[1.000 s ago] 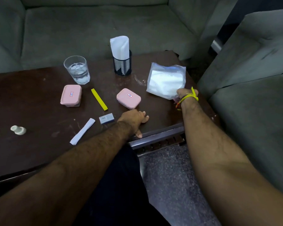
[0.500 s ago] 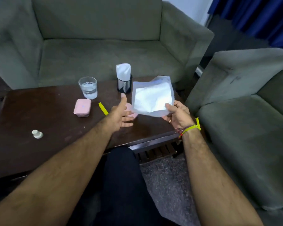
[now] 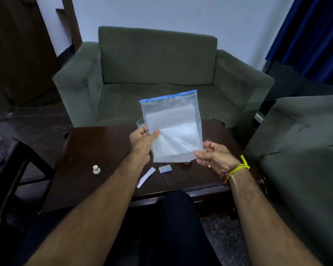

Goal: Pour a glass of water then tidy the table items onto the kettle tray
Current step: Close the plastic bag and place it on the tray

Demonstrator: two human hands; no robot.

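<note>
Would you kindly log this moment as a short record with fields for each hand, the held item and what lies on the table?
held item: clear zip bag with a blue seal strip on top and white sheets inside, held upright above the table
left hand: pinches the bag's left edge
right hand: pinches the bag's lower right corner
table: dark wood
on table: white cap, white paper strip, small grey box
behind bag: glass, mostly hidden

head cam | faces forward-down | table (image 3: pixel 89 150) near | edges seemingly distorted
</note>
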